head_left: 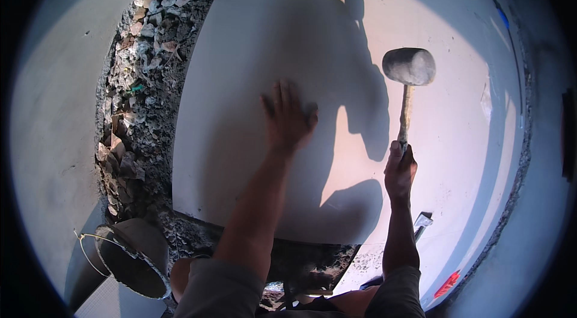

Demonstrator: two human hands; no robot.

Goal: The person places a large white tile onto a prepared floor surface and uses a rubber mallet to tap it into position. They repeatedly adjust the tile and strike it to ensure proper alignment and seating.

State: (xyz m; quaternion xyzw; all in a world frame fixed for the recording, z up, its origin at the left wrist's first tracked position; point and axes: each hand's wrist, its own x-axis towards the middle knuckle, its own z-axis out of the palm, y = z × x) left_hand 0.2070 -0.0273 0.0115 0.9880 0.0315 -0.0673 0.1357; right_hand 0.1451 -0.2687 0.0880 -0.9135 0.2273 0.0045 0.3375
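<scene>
My left hand (288, 120) lies on a large pale tile (240, 156), fingers spread and palm down. My right hand (401, 174) is wrapped round the handle of a mallet (409, 67), closed on its lower part. The mallet has a worn wooden handle and a thick, cylindrical head, dark at one end and whitish at the other. Its head points away from me, to the right of my left hand. A shadow of my head, shoulders and arms falls across the tile. Whether the mallet touches the surface below it, I cannot tell.
Broken rubble (162, 48) fills a strip along the tile's left edge. A dirty bucket (135, 258) with a wire handle tilts at lower left. A metal-ended tool (423, 221) lies beside my right forearm. A red object (446, 284) is at lower right; a blue-ended rod (502, 16) lies far right.
</scene>
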